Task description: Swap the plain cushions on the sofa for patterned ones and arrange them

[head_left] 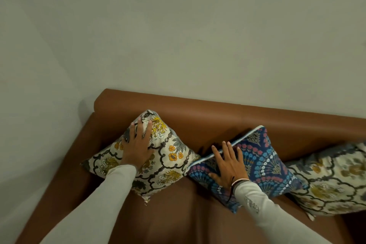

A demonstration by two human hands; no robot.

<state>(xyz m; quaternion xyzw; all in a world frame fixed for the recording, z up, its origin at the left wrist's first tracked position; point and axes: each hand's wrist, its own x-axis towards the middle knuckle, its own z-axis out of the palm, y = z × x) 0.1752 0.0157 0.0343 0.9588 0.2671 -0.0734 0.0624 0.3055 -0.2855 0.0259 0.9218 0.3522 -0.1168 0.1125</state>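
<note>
Three patterned cushions stand on their corners along the back of a brown leather sofa (208, 117). At the left is a cream floral cushion (170, 156) with yellow flowers. My left hand (138, 144) lies flat on its upper left face, fingers spread. In the middle leans a blue floral cushion (263, 164) with light piping. My right hand (229, 162) rests flat on its left half, fingers apart, near the piped edge. A second cream floral cushion (332, 180) sits at the right, touching the blue one and cut off by the frame edge. No plain cushion is in view.
A pale wall (178, 35) rises right behind the sofa back. The sofa's left armrest (65, 164) runs down the left side. Bare seat leather (178, 214) lies in front of the cushions.
</note>
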